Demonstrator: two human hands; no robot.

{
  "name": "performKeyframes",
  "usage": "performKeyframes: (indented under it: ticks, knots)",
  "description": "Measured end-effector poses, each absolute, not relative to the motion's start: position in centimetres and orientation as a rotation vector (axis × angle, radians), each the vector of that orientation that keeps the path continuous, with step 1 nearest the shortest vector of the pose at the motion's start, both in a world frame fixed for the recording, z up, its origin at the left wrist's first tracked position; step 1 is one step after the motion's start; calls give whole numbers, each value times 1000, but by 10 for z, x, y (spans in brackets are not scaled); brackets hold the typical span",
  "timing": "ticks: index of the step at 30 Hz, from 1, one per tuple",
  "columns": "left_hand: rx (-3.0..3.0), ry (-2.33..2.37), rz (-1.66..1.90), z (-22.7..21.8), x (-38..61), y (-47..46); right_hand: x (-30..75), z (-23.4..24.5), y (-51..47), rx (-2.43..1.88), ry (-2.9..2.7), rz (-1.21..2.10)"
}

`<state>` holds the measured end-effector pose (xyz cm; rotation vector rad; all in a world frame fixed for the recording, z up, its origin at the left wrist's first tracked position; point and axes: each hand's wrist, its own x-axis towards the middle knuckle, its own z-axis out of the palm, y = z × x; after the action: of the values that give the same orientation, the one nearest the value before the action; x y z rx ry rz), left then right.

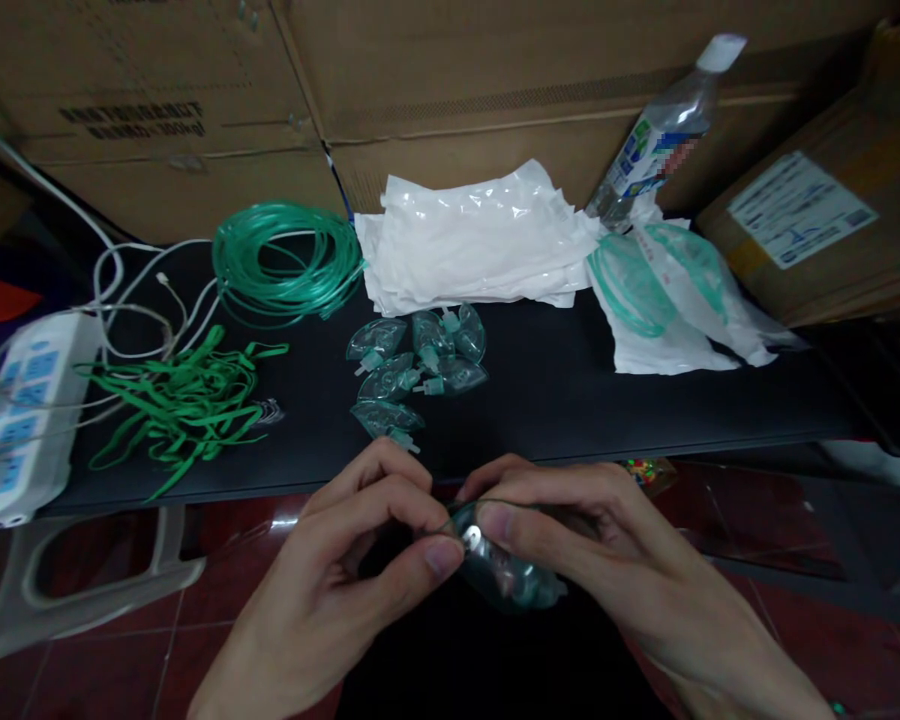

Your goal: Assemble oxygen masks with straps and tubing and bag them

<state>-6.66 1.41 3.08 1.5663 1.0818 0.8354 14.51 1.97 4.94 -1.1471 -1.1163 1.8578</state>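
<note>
My left hand (345,560) and my right hand (600,540) meet below the table's front edge, both pinched on a clear green-tinted plastic mask (506,575). A thin green strap runs between my left thumb and forefinger to the mask's edge. Just above my hands, several more clear masks (416,365) lie in a loose cluster on the black table (555,390). Left of them sits a tangle of flat green elastic straps (187,400), and behind that a coil of green tubing (285,260).
A stack of white plastic bags (480,240) lies at the back, with packed mask bags (667,300) and a water bottle (660,130) to the right. A white power strip (19,410) with cables sits at the left. Cardboard boxes (195,100) line the back.
</note>
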Motion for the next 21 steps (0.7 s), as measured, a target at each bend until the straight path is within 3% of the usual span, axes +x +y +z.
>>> performKeyframes:
  ticks: [21]
  knots:
    - [1695,982,688,32,-67,24,153,49,7,-1277,-1025,1866]
